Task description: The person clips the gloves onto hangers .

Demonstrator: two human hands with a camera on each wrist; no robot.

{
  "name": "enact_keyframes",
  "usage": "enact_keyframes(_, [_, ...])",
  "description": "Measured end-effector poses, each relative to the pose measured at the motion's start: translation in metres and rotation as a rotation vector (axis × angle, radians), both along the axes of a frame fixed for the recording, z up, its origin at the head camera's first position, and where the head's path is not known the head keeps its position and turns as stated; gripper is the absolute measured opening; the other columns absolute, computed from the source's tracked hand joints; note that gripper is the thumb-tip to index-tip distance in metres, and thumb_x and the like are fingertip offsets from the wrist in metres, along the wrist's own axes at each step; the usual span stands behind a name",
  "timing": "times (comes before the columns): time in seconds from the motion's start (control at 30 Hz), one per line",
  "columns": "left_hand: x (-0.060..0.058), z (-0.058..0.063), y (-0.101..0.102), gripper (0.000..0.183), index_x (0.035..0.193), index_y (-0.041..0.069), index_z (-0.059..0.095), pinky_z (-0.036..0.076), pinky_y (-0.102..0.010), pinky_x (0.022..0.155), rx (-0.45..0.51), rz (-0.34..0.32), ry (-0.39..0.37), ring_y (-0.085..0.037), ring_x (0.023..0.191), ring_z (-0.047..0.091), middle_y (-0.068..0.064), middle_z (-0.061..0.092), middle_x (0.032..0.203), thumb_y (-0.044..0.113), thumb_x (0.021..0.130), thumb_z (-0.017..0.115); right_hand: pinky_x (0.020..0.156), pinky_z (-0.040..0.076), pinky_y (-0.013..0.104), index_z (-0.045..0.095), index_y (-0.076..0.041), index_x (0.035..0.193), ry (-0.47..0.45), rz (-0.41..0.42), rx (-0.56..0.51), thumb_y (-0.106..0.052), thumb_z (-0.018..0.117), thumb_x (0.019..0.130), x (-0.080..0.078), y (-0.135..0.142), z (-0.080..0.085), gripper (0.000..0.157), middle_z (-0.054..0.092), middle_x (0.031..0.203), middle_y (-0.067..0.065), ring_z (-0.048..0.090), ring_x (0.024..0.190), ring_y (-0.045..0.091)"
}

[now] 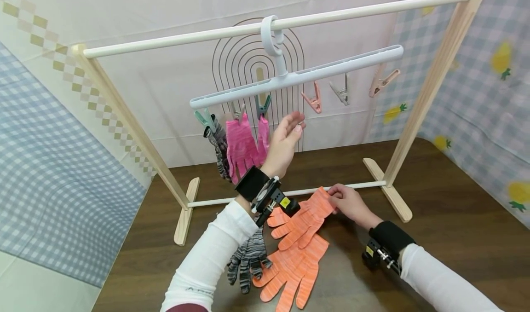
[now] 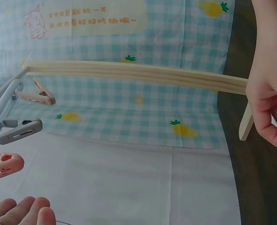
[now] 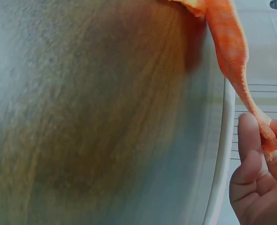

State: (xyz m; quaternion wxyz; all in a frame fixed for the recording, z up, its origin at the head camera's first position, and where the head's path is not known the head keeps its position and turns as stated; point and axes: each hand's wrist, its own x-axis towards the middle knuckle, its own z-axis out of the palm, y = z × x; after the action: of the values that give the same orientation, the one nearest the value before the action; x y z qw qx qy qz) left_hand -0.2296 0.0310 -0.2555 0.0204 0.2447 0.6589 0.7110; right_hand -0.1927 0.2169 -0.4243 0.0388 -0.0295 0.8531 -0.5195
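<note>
My right hand pinches the cuff of an orange knit glove, lifted a little off the table; the right wrist view shows the cuff between thumb and fingers. Raised below the hanger, my left hand holds nothing, its fingers relaxed. In the left wrist view its fingers are just below a pink clip. Beneath the lifted glove lie another orange glove and a grey-black striped glove. Pink gloves and a dark striped glove hang from clips on the hanger's left half.
A wooden rack with a white top rail carries the hanger and stands on the brown table. On the hanger's right half, a pink clip, a grey clip and a beige clip hold nothing. A low white bar joins the rack's feet.
</note>
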Motion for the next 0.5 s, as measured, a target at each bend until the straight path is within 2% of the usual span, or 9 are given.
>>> enact_keyframes(0.33, [-0.008, 0.013, 0.004, 0.041, 0.136, 0.002, 0.027, 0.033, -0.031, 0.101, 0.022, 0.033, -0.017, -0.023, 0.123, 0.041, -0.012, 0.039, 0.136, 0.008, 0.096, 0.033, 0.052, 0.042, 0.027, 0.049, 0.006, 0.112, -0.019, -0.019, 0.039, -0.003, 0.051, 0.082, 0.005, 0.006, 0.012, 0.031, 0.059, 0.087, 0.017, 0.053, 0.061, 0.013])
enact_keyframes(0.5, [-0.011, 0.019, 0.006, 0.041, 0.136, 0.001, 0.026, 0.033, -0.036, 0.101, 0.033, 0.031, -0.020, -0.025, 0.122, 0.041, -0.014, 0.039, 0.135, 0.008, 0.096, 0.033, 0.049, 0.039, 0.024, 0.049, 0.008, 0.114, -0.007, -0.022, 0.041, 0.000, 0.048, 0.079, 0.009, 0.007, 0.017, 0.036, 0.055, 0.084, 0.013, 0.046, 0.057, 0.013])
